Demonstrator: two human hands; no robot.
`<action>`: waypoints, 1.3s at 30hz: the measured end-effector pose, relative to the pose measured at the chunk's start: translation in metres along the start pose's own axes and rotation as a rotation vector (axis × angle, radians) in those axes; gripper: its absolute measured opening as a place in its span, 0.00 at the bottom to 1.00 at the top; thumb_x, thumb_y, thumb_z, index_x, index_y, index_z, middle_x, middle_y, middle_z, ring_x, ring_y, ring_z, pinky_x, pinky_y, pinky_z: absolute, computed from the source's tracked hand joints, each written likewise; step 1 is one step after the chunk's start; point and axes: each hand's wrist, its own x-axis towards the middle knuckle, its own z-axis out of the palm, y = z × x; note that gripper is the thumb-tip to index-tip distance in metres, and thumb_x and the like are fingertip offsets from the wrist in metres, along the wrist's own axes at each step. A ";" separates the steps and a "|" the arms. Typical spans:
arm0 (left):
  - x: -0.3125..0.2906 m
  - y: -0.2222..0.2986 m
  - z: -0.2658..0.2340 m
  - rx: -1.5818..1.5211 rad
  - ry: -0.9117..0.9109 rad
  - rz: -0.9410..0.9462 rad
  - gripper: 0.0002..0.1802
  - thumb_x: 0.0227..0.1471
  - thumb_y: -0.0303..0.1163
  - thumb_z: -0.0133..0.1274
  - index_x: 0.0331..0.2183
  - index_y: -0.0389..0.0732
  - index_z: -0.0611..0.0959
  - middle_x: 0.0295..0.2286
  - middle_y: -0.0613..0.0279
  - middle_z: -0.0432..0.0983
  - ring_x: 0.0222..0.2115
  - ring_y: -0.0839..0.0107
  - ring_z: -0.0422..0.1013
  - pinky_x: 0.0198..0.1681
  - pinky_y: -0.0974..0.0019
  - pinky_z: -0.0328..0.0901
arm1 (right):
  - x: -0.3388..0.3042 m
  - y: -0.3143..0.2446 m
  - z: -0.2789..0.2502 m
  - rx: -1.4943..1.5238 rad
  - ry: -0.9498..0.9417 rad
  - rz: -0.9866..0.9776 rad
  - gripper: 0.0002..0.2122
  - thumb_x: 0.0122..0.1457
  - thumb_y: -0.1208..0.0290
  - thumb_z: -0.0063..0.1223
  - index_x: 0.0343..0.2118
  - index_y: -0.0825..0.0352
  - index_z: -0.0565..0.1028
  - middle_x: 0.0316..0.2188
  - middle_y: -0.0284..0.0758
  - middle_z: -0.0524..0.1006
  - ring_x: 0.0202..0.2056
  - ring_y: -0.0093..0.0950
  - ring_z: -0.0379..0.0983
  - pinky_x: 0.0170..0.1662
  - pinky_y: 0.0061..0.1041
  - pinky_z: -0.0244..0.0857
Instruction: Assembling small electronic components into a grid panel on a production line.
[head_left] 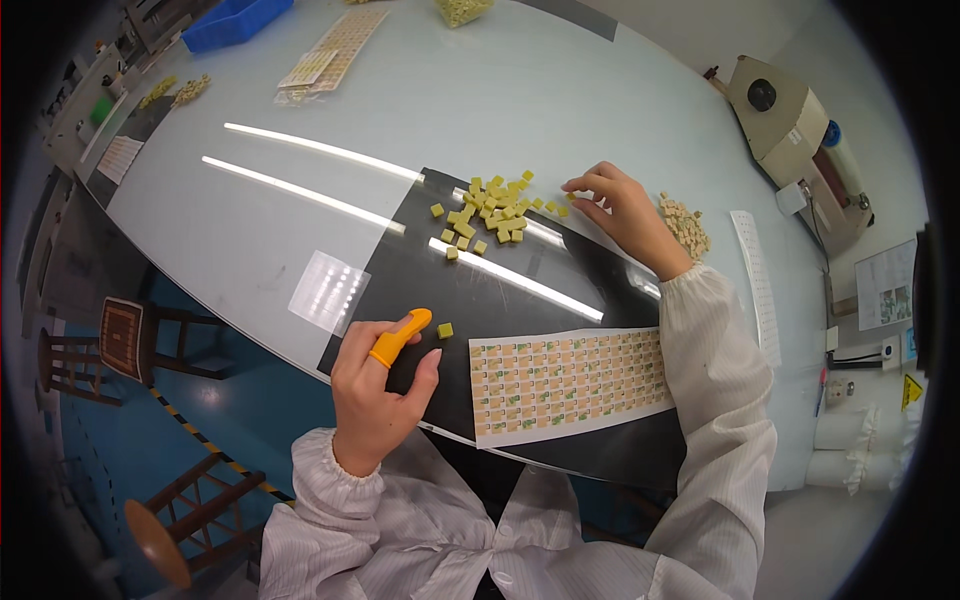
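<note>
My left hand (pixel 375 392) is at the near edge of the dark mat, thumb and index finger apart. An orange finger cot (pixel 398 340) covers its index finger. Just past these fingertips a single small yellow-green cube (pixel 445 330) sits on the mat, untouched. Farther off, my right hand (pixel 622 210) pinches another small yellow-green cube (pixel 571 197) between thumb and index fingertip. To its left lies a loose pile of yellow-green cubes (pixel 487 212). A sheet of small printed labels (pixel 570 385) in rows lies between my forearms, its right end beneath my right sleeve.
Beige pieces (pixel 684 226) are heaped beyond my right wrist, beside a white strip sheet (pixel 756 285). A clear square sheet (pixel 329 291) rests left of the dark mat (pixel 400 262). A blue bin (pixel 235 25) stands far left; a beige machine (pixel 785 120) stands right. Stools (pixel 185 510) are below left.
</note>
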 end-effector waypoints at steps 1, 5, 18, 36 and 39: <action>0.000 0.000 0.000 0.001 0.003 -0.006 0.18 0.41 0.21 0.62 0.38 0.33 0.80 0.31 0.56 0.74 0.30 0.64 0.73 0.35 0.67 0.68 | 0.001 0.001 -0.001 0.001 -0.006 -0.003 0.10 0.56 0.79 0.54 0.41 0.66 0.78 0.35 0.35 0.75 0.30 0.26 0.71 0.37 0.24 0.68; 0.000 -0.001 0.001 0.013 0.043 0.020 0.18 0.41 0.21 0.60 0.39 0.34 0.79 0.30 0.57 0.74 0.29 0.64 0.73 0.34 0.67 0.68 | 0.004 0.000 -0.006 0.161 -0.060 0.129 0.07 0.56 0.77 0.56 0.37 0.67 0.78 0.32 0.33 0.75 0.30 0.23 0.69 0.37 0.22 0.67; -0.001 -0.007 0.002 0.019 0.078 0.080 0.17 0.40 0.22 0.61 0.37 0.33 0.82 0.29 0.59 0.75 0.28 0.63 0.72 0.30 0.66 0.68 | 0.007 -0.015 0.001 0.137 -0.089 0.125 0.05 0.54 0.75 0.60 0.33 0.69 0.78 0.28 0.32 0.76 0.28 0.21 0.69 0.35 0.20 0.66; -0.002 -0.009 0.000 0.033 0.053 0.114 0.17 0.42 0.22 0.59 0.39 0.33 0.79 0.31 0.56 0.74 0.29 0.64 0.73 0.33 0.67 0.69 | 0.014 -0.048 0.017 0.092 0.087 0.245 0.09 0.53 0.71 0.60 0.31 0.74 0.77 0.25 0.37 0.77 0.25 0.23 0.71 0.32 0.22 0.67; -0.003 -0.008 -0.001 0.036 0.063 0.104 0.17 0.42 0.22 0.59 0.39 0.33 0.80 0.30 0.56 0.74 0.29 0.64 0.73 0.33 0.67 0.68 | 0.016 -0.048 0.023 0.090 0.068 0.204 0.09 0.53 0.72 0.60 0.31 0.74 0.77 0.25 0.38 0.77 0.26 0.24 0.71 0.32 0.23 0.67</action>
